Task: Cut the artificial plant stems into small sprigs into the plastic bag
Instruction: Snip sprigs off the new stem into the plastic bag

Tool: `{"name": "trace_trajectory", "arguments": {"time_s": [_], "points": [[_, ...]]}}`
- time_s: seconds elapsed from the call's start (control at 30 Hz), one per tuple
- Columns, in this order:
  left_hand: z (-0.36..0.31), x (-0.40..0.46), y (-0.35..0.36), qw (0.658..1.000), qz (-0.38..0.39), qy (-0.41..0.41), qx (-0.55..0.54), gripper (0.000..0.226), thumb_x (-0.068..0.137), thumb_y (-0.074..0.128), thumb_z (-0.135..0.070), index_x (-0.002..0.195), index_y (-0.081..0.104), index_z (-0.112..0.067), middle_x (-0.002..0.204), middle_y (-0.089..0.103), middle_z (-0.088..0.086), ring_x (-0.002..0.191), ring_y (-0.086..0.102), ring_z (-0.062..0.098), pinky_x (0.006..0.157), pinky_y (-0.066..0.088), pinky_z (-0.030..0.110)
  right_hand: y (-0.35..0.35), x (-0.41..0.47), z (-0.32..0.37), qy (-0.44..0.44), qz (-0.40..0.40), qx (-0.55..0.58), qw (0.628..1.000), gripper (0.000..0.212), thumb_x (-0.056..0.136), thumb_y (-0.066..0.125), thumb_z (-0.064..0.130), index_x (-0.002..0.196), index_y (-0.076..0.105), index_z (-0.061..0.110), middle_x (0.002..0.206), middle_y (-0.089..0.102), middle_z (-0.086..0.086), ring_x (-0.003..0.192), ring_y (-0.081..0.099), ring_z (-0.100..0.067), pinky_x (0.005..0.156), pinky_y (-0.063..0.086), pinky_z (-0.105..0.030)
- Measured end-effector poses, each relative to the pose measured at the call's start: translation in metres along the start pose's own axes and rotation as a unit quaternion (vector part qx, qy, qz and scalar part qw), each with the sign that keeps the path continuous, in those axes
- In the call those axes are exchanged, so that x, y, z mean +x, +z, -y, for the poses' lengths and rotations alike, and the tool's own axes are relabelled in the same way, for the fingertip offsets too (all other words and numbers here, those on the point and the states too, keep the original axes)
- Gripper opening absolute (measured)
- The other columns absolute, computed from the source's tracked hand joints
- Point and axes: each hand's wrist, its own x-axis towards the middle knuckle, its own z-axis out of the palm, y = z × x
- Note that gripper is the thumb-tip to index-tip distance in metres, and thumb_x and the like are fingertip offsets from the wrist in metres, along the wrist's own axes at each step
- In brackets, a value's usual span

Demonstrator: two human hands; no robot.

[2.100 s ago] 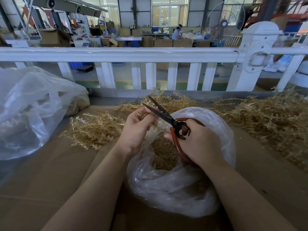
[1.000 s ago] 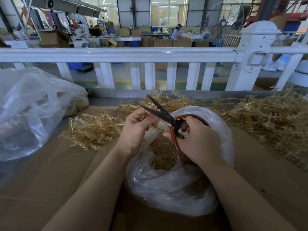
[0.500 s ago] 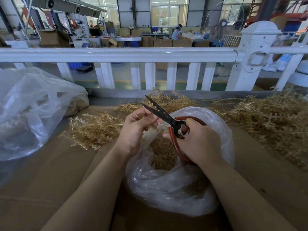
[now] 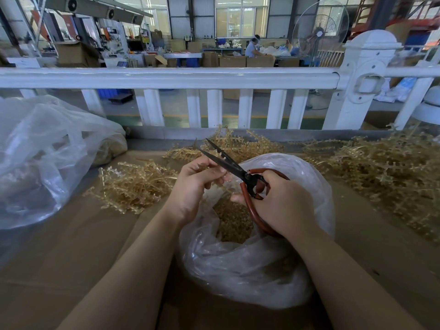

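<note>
Stems [image 4: 390,172] of the pale gold artificial plant lie heaped on the brown cardboard surface [image 4: 71,253], the biggest pile well off to my right, a smaller pile [image 4: 135,184] to my left and another just beyond my hands. A large clear sack [image 4: 40,153] slumps at the far left. Right under my hands sits the plastic bag [image 4: 250,270], its mouth open and a mound of cut sprigs [image 4: 234,221] already inside.

My right hand [image 4: 283,206] has its grip curled through the red loop handles of the scissors [image 4: 240,172], whose dark blades are spread and point up and away to the left. My left hand [image 4: 195,184] pinches one short stem piece between thumb and fingertips, held against the lower blade, above the bag's mouth.

To make this cut well, I judge I should feed the stem deep toward the pivot, where the blades bite hardest, and keep my left fingertips back from the edges. Holding the cut directly over the opening should let each sprig drop in rather than skip onto the cardboard. Short, even snips would keep the sprigs alike.
</note>
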Motion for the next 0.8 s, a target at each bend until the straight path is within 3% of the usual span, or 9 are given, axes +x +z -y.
{"name": "trace_trajectory", "arguments": {"time_s": [0.13, 0.4, 0.8], "points": [[0.0015, -0.0003, -0.0008, 1.000, 0.006, -0.009, 0.001, 0.010, 0.079, 0.064, -0.012, 0.087, 0.068, -0.008, 0.073, 0.066, 0.002, 0.071, 0.055, 0.016, 0.073, 0.034, 0.038, 0.0017, 0.0002, 0.0003, -0.003, 0.008, 0.011, 1.000, 0.074, 0.065, 0.052, 0.091, 0.108, 0.066, 0.032, 0.079, 0.051, 0.029, 0.064, 0.041, 0.017, 0.057, 0.026, -0.002], [-0.0014, -0.0018, 0.0007, 0.999, 0.021, -0.025, -0.020, 0.008, 0.080, 0.060, -0.012, 0.086, 0.067, -0.012, 0.072, 0.065, 0.001, 0.070, 0.055, 0.014, 0.070, 0.034, 0.035, 0.0032, -0.0008, 0.0005, 0.012, 0.029, 0.059, 0.998, 0.094, 0.055, 0.040, 0.101, 0.116, 0.065, 0.034, 0.080, 0.054, 0.025, 0.069, 0.049, 0.007, 0.062, 0.034, -0.005], [-0.0059, -0.0036, 0.0019, 0.998, 0.037, -0.032, -0.028, 0.011, 0.077, 0.055, -0.013, 0.085, 0.063, -0.011, 0.070, 0.062, 0.002, 0.068, 0.052, 0.014, 0.063, 0.035, 0.027, 0.0045, -0.0023, 0.0022, 0.007, 0.033, 0.090, 0.995, 0.092, 0.057, 0.039, 0.102, 0.111, 0.066, 0.033, 0.090, 0.067, 0.018, 0.080, 0.060, 0.000, 0.068, 0.041, -0.007]]}}
